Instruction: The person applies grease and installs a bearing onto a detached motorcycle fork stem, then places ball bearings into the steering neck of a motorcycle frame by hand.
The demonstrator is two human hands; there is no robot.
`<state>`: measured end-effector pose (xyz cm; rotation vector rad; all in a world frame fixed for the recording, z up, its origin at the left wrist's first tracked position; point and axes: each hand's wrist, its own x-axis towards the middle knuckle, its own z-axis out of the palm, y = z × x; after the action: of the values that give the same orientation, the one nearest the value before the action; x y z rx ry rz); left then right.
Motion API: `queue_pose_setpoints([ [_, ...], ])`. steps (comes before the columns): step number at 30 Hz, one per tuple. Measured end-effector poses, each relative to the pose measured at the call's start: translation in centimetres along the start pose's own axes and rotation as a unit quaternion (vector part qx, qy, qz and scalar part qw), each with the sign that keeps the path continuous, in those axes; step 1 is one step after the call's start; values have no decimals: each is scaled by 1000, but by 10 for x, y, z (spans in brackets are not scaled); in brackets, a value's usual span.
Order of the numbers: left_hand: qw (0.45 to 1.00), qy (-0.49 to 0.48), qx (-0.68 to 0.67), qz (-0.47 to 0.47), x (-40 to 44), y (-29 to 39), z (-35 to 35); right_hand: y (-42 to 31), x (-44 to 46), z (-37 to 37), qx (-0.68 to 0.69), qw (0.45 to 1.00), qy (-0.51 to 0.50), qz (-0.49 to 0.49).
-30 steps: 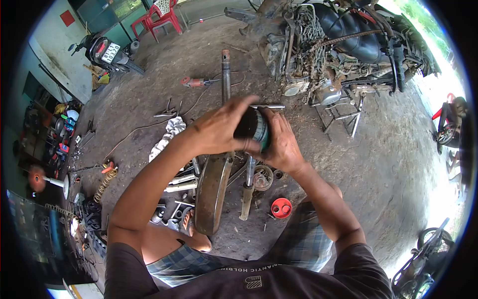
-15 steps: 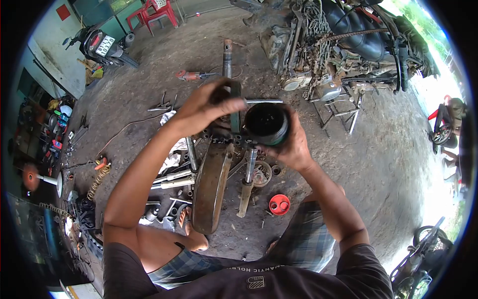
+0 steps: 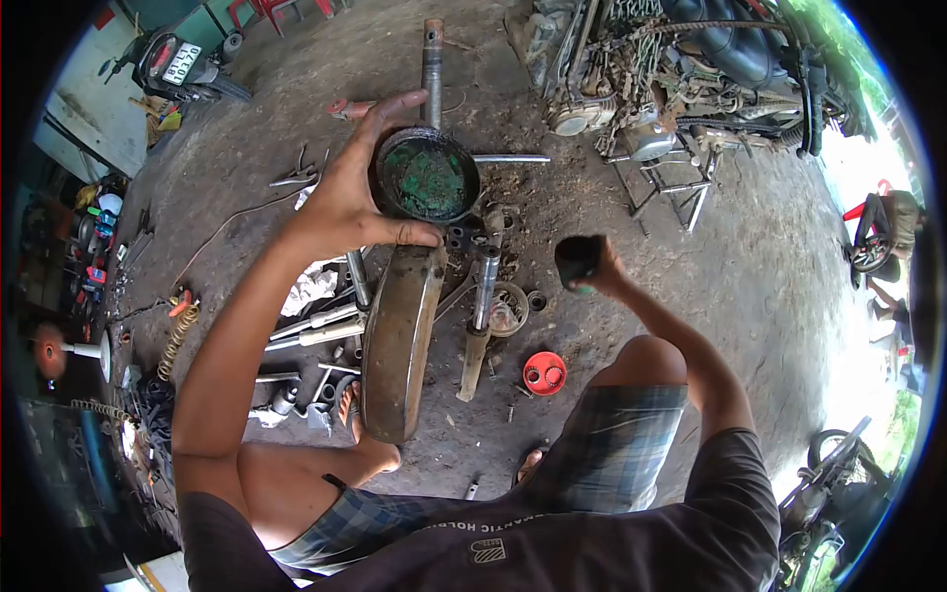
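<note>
My left hand (image 3: pixel 345 202) grips a round lid (image 3: pixel 426 180) by its rim, its inner side facing me and smeared with dark grease and green patches. Off to the right, a dark jar (image 3: pixel 574 259) is tilted in my right hand (image 3: pixel 610 276), fingers wrapped round it; its contents are hard to make out. Below the lid is a motorcycle front fork assembly, with a long brown fender (image 3: pixel 402 345), a shiny fork tube (image 3: pixel 485 286) and an upright stem (image 3: pixel 432 69) beyond. The lid and left hand hide part of this assembly.
A red dish (image 3: pixel 545 374) with rings in it sits on the floor near my knees. Shock absorbers (image 3: pixel 321 333), sockets and tools lie at left. Ahead right stands a metal frame (image 3: pixel 656 187) under heaped engine parts and chains (image 3: pixel 641 79). A scooter (image 3: pixel 187 64) is parked far left.
The lid has turned so its inside faces me. My right hand has carried the jar right, apart from the lid, and tilted it. The view has shifted slightly.
</note>
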<state>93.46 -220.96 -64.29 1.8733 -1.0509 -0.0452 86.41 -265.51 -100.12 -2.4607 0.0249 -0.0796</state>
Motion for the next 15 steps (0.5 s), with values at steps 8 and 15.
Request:
queue_pose_setpoints([
  [8, 998, 23, 52, -2, -11, -15, -7, 42, -92, 48, -10, 1000, 14, 5],
  [15, 999, 32, 13, -20, -18, -20, -16, 16, -96, 22, -162, 985, 7, -55],
])
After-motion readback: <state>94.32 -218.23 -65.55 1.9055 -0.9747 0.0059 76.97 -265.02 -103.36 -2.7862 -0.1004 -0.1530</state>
